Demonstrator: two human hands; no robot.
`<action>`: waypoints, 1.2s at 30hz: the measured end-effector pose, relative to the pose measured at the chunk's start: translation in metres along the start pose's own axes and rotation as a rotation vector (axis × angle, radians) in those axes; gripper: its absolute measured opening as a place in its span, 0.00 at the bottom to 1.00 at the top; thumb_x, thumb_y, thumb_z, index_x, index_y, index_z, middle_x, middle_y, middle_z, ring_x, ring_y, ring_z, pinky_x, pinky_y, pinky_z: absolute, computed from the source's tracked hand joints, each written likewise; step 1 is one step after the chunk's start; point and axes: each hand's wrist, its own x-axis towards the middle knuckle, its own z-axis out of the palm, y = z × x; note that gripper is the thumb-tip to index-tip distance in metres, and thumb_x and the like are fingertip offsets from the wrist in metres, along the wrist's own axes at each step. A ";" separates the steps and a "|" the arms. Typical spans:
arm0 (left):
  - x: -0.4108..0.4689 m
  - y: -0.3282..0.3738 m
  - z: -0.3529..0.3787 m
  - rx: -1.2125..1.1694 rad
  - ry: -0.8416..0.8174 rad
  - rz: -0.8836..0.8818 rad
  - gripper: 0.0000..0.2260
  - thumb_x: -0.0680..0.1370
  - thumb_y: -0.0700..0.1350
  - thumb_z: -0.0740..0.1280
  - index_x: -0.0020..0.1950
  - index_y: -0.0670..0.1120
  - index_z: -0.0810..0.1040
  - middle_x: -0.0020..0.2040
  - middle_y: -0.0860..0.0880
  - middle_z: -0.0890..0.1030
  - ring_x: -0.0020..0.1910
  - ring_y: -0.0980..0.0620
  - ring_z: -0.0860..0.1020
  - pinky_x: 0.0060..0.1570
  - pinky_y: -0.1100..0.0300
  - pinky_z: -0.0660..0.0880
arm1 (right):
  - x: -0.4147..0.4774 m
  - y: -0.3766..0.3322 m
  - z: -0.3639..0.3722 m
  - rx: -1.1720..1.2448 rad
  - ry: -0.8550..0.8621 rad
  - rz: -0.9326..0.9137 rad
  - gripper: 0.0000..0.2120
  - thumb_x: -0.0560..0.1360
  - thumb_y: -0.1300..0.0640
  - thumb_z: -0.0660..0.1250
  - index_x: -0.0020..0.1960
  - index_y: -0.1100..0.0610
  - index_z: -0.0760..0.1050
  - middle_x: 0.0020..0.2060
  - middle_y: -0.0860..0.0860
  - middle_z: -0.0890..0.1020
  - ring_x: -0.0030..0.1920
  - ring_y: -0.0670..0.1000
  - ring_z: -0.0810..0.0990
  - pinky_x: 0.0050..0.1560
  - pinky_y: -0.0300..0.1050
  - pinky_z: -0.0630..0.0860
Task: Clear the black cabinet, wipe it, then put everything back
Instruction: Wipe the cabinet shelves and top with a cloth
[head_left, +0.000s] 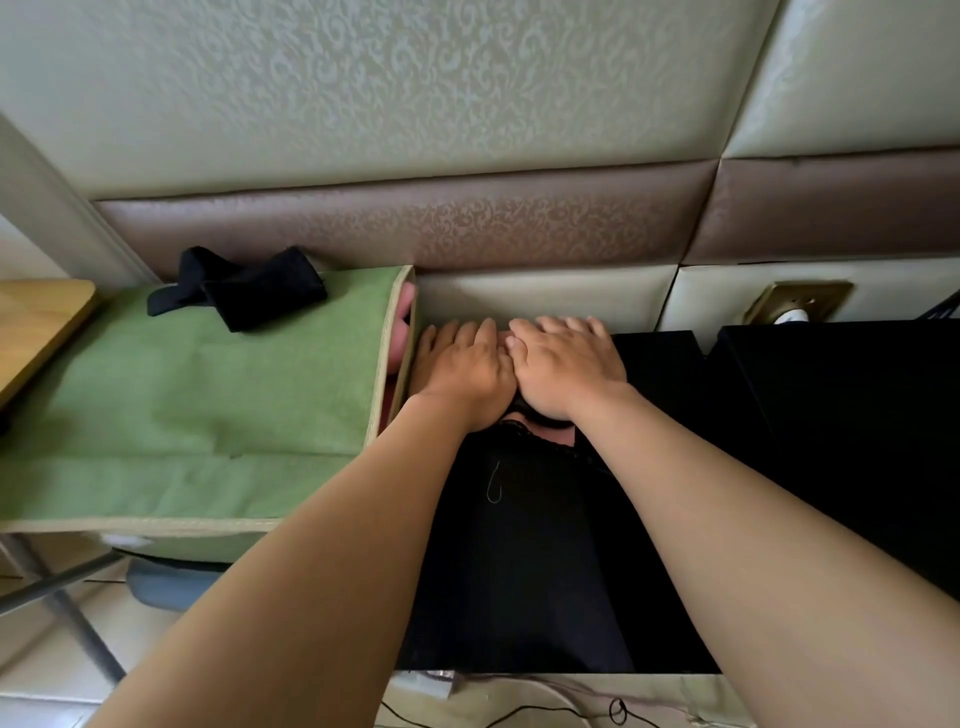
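**Head view.** Your left hand (462, 366) and right hand (569, 364) lie side by side, thumbs touching, at the back of the black cabinet (535, 571), close against the padded wall (467, 104). Both hands are flat, with the fingers straight and slightly spread. They press down and grip nothing. A pinkish cloth (558, 436) with a dark lacy edge shows under the heels of your palms (whether it is the wiping rag cannot be told). The cabinet top runs from your hands toward you, and a loop of thread (493, 483) lies on it between your forearms.

A green fabric box (208, 395) stands against the cabinet's left side, with a black garment (244, 291) draped on its far end. A wooden table (36, 322) shows at the frame's left edge. To the right are a second black unit (857, 415) and a wall socket (795, 304).

The step in hand appears to be the wipe, begun at the wall edge.
- Keep both palms flat and your weight even, so the cloth does not bunch.
- Draw it toward you in overlapping strips.
- Work the left strip close to the box, where dust is likely to collect.
- Lift the thread off rather than smear it along.
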 end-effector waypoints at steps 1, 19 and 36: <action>-0.001 0.000 0.000 0.000 -0.010 -0.005 0.25 0.84 0.53 0.45 0.80 0.47 0.58 0.80 0.47 0.60 0.79 0.46 0.55 0.78 0.47 0.47 | -0.001 0.000 0.000 0.001 -0.007 -0.001 0.26 0.84 0.42 0.39 0.77 0.44 0.61 0.77 0.52 0.66 0.78 0.57 0.59 0.78 0.60 0.49; -0.119 0.020 0.002 0.022 -0.156 0.012 0.27 0.85 0.52 0.40 0.82 0.45 0.40 0.82 0.45 0.40 0.81 0.45 0.38 0.78 0.45 0.37 | -0.110 -0.010 -0.002 -0.019 -0.124 -0.078 0.27 0.84 0.42 0.38 0.82 0.45 0.41 0.82 0.49 0.42 0.81 0.54 0.38 0.79 0.57 0.37; -0.245 0.023 0.012 -0.003 -0.132 0.114 0.29 0.84 0.55 0.44 0.83 0.46 0.43 0.83 0.46 0.45 0.81 0.48 0.41 0.79 0.50 0.39 | -0.231 -0.029 0.007 0.066 -0.081 -0.145 0.40 0.74 0.38 0.27 0.82 0.46 0.53 0.82 0.46 0.52 0.82 0.51 0.44 0.79 0.54 0.39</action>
